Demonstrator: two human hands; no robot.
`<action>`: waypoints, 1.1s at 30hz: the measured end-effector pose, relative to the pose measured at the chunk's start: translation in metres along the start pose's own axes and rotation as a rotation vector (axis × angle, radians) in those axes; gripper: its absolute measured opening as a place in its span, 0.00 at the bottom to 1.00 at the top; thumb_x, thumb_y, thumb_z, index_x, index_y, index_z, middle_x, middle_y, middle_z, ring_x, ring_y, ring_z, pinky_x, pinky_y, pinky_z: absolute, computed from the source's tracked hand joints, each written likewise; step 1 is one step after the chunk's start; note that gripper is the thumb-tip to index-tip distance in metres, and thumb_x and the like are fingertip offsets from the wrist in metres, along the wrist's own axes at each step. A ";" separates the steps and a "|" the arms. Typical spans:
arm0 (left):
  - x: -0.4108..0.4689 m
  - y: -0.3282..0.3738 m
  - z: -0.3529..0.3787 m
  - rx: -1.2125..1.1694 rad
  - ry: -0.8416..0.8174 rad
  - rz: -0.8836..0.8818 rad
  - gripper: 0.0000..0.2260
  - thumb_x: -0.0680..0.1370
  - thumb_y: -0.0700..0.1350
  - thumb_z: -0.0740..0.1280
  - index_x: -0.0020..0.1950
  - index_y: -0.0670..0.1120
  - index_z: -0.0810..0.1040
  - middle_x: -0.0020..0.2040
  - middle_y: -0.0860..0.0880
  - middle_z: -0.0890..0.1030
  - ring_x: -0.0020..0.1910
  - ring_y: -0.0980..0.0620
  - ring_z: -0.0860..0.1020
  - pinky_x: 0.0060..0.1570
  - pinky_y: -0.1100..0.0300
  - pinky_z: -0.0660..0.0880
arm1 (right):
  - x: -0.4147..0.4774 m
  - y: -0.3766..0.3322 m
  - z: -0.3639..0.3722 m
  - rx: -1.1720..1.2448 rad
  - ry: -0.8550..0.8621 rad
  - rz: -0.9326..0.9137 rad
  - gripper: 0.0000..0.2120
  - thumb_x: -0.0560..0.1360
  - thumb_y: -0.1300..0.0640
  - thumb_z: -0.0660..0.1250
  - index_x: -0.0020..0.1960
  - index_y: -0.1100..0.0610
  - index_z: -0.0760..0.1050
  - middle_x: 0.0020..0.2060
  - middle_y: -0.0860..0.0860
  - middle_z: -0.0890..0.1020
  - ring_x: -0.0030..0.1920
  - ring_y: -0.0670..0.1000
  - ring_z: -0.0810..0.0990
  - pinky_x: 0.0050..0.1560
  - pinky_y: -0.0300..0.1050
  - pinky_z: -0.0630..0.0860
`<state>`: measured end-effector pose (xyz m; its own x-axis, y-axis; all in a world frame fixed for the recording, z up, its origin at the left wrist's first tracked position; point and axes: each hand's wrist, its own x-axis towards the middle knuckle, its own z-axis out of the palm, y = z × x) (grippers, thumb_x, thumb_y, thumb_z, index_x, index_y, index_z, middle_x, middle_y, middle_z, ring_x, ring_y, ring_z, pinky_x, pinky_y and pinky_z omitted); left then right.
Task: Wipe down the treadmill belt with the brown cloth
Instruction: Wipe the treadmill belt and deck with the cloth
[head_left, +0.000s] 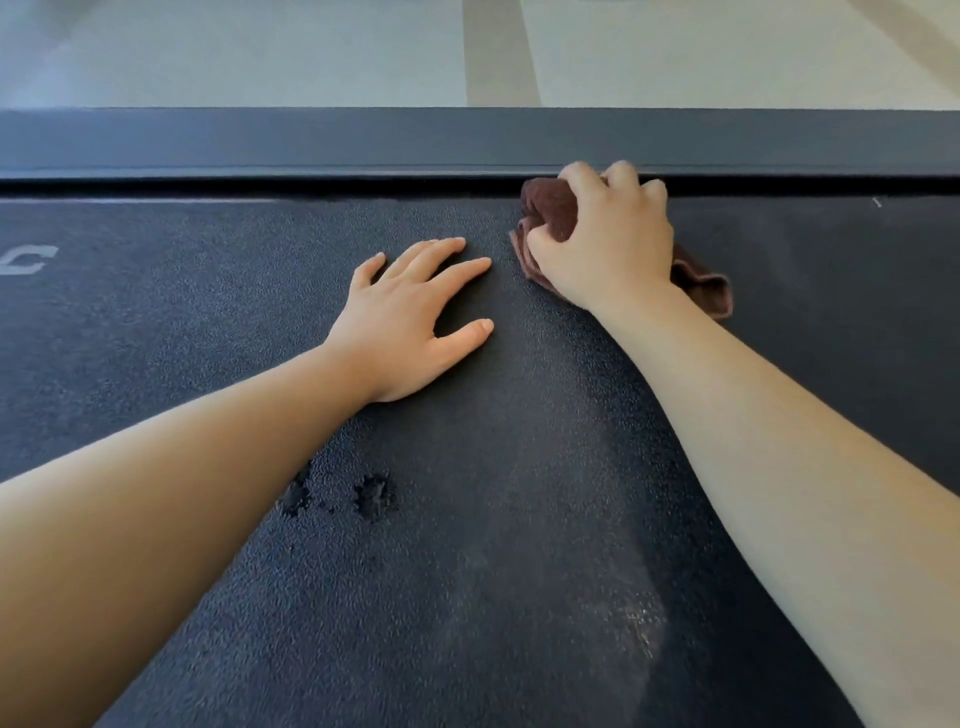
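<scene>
At far right, right hand (605, 244) clenches cloth (550, 213) against rail (311, 145); it may snag there. Left hand (410, 322) lies flat, fingers spread, on belt (182, 322).

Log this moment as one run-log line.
right hand: grip shut on brown cloth, at belt's far edge | left hand: open, flat on treadmill belt | pale hazy streak near right forearm
</scene>
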<state>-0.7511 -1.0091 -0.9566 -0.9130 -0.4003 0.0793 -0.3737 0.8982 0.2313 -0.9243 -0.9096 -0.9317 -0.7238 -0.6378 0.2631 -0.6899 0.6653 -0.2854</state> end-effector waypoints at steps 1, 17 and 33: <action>0.000 0.000 0.000 -0.004 -0.004 0.002 0.28 0.74 0.65 0.51 0.74 0.60 0.59 0.76 0.55 0.58 0.75 0.55 0.53 0.72 0.46 0.47 | -0.012 0.001 -0.003 0.002 -0.003 -0.014 0.23 0.71 0.42 0.62 0.63 0.49 0.70 0.58 0.56 0.72 0.57 0.62 0.68 0.51 0.55 0.71; -0.179 0.019 -0.044 -0.072 -0.176 0.138 0.24 0.79 0.61 0.50 0.74 0.56 0.61 0.75 0.55 0.60 0.74 0.55 0.58 0.73 0.47 0.53 | -0.286 -0.006 -0.093 0.139 -0.211 -0.355 0.24 0.67 0.41 0.58 0.60 0.50 0.74 0.58 0.53 0.74 0.55 0.60 0.72 0.46 0.58 0.76; -0.342 0.027 -0.045 -0.034 -0.128 -0.039 0.23 0.76 0.58 0.53 0.71 0.57 0.66 0.73 0.55 0.64 0.72 0.53 0.62 0.71 0.48 0.55 | -0.283 -0.080 -0.070 0.114 -0.192 -0.256 0.21 0.69 0.44 0.64 0.60 0.48 0.74 0.57 0.50 0.73 0.55 0.58 0.69 0.51 0.56 0.74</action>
<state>-0.4418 -0.8563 -0.9337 -0.9119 -0.4069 -0.0541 -0.4060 0.8748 0.2644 -0.6647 -0.7549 -0.9186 -0.5052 -0.8473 0.1641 -0.8361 0.4334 -0.3362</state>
